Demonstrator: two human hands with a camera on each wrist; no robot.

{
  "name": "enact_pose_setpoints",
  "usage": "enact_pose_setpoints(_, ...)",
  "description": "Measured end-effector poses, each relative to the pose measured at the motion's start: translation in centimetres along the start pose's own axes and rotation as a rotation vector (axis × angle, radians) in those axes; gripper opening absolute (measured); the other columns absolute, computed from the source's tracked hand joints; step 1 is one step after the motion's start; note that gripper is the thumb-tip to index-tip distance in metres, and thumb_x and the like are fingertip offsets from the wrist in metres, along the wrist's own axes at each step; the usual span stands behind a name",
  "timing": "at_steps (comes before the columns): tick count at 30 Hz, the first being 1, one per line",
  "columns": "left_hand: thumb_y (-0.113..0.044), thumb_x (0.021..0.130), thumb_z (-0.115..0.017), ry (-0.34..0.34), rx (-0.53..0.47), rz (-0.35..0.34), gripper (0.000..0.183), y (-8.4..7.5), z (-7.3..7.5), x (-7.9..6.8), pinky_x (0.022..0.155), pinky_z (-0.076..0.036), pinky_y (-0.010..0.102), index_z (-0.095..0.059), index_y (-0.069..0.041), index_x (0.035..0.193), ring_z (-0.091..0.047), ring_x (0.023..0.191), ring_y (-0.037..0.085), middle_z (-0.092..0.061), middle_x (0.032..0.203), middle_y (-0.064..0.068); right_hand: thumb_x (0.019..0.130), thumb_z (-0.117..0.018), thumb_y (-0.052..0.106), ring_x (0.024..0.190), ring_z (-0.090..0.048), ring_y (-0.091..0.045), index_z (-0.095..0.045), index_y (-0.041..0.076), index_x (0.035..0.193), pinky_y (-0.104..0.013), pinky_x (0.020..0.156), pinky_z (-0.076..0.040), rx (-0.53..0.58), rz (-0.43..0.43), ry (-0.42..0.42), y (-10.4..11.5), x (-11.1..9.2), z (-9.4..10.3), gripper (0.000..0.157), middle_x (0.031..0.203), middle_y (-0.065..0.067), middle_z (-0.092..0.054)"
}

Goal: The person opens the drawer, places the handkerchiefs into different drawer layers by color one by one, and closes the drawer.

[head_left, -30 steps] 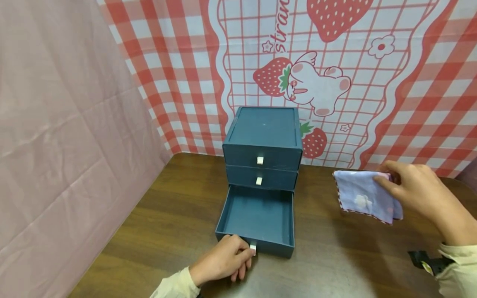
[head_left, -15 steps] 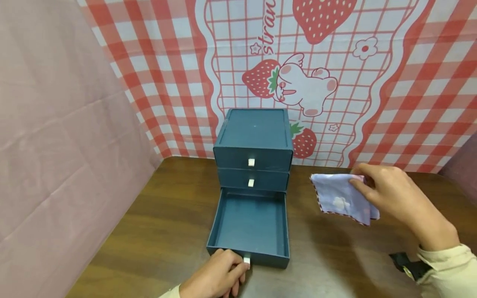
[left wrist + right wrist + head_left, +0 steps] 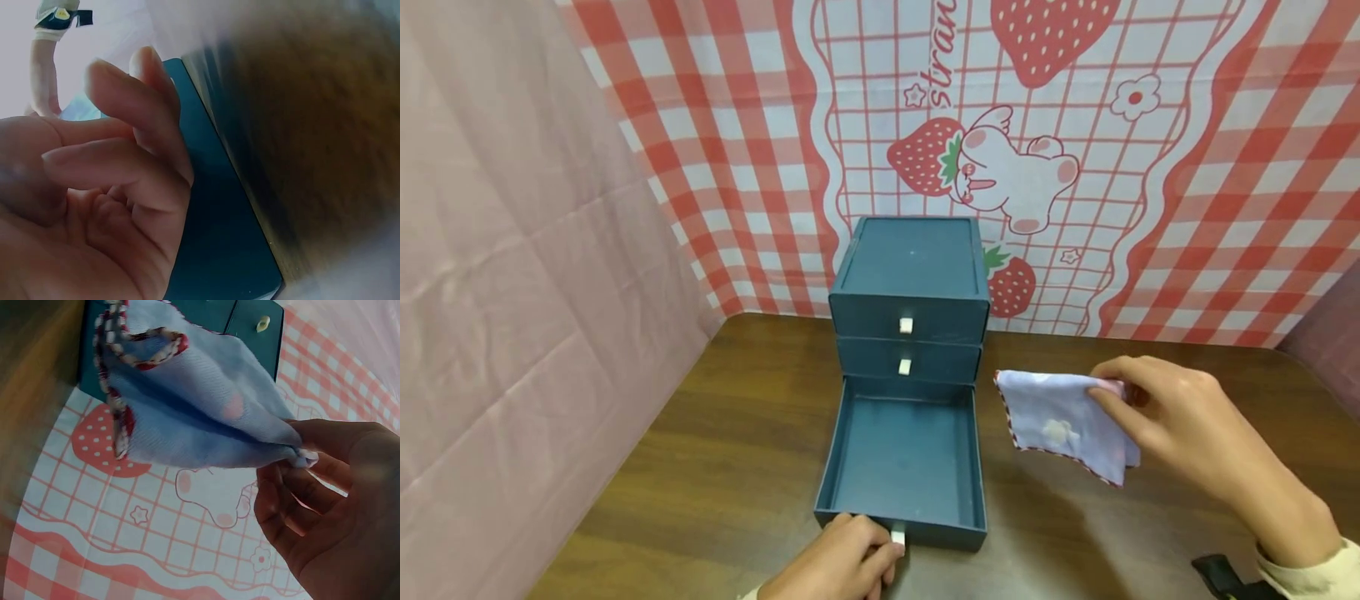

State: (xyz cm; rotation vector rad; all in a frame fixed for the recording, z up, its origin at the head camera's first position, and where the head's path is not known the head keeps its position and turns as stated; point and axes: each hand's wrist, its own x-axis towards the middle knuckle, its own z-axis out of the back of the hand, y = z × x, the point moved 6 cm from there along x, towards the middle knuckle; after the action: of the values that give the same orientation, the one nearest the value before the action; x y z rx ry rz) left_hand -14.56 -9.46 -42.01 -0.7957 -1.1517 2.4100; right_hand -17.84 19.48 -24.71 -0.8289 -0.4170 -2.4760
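In the head view my left hand [image 3: 842,557] is at the front of the pulled-out bottom drawer [image 3: 901,533], thumb and index finger pinching its white knob [image 3: 898,538]. The left wrist view shows that hand's [image 3: 119,169] curled fingers against the dark teal drawer front [image 3: 212,237]; the knob is hidden there. My right hand [image 3: 1187,425] pinches one edge of a folded pale-blue cloth [image 3: 1063,425] with a dark red-and-white striped border. The cloth hangs above the table, right of the drawer. In the right wrist view the cloth [image 3: 200,419] spreads out from the fingertips.
The teal drawer cabinet [image 3: 917,258] stands against the strawberry-print backdrop [image 3: 865,142], its two upper drawers closed. Pink fabric [image 3: 535,292] hangs along the left. The brown wooden table [image 3: 730,450] extends on both sides of the cabinet.
My right hand has carried the cloth left and lower, closer to the drawer. The bottom drawer has slid slightly further out with my left hand at its knob. The head view has shifted a little.
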Motion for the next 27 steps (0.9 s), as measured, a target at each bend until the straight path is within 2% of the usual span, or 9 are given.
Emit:
enact_pose_setpoints(8,-0.025,0.089,-0.053,0.002,-0.004,0.003,0.031,0.1,0.1,-0.6,0.046,-0.042,0.023,-0.063,-0.013,0.062,-0.048,0.045,0.008,-0.054,0.051,-0.003,0.066,-0.077,0.006,0.071,-0.044,0.007,-0.064,0.020,0.086,-0.007,0.060,-0.038,0.086,0.054,-0.084,2.7,-1.8,1.7,0.028,0.078,0.016,-0.057)
enact_pose_setpoints(13,-0.026,0.090,-0.052,0.004,0.002,-0.035,0.032,0.0,0.3,-0.6,0.047,-0.043,0.023,-0.063,-0.014,0.062,-0.050,0.044,0.009,-0.054,0.050,-0.003,0.073,-0.073,0.016,0.073,-0.045,0.006,-0.065,0.019,0.086,-0.007,0.062,-0.036,0.160,0.123,-0.145,4.6,-2.7,2.8,0.016,0.078,0.014,-0.057)
enact_pose_setpoints(17,-0.028,0.090,-0.052,0.006,0.008,-0.043,0.033,-0.1,0.2,-0.6,0.048,-0.043,0.023,-0.062,-0.014,0.062,-0.050,0.043,0.010,-0.054,0.049,-0.003,0.072,-0.074,0.013,0.072,-0.044,0.006,-0.065,0.018,0.087,-0.007,0.060,-0.037,0.197,0.145,-0.125,5.5,-3.0,2.7,0.018,0.078,0.014,-0.057)
enact_pose_setpoints(21,-0.028,0.090,-0.052,0.004,0.019,-0.063,0.033,-0.2,0.1,-0.6,0.048,-0.043,0.022,-0.062,-0.015,0.062,-0.049,0.043,0.009,-0.054,0.048,-0.005,0.066,-0.077,0.006,0.072,-0.045,0.006,-0.064,0.019,0.088,-0.007,0.060,-0.038,0.191,0.139,-0.093,6.0,-2.8,2.1,0.029,0.081,0.015,-0.057)
enact_pose_setpoints(27,-0.028,0.090,-0.052,0.000,0.028,-0.072,0.032,-0.3,-0.1,-0.7,0.047,-0.042,0.021,-0.062,-0.015,0.062,-0.049,0.044,0.007,-0.053,0.049,-0.006,0.066,-0.077,0.007,0.070,-0.046,0.006,-0.064,0.017,0.088,-0.006,0.061,-0.039,0.196,0.143,-0.084,6.9,-2.8,2.0,0.027,0.080,0.015,-0.057)
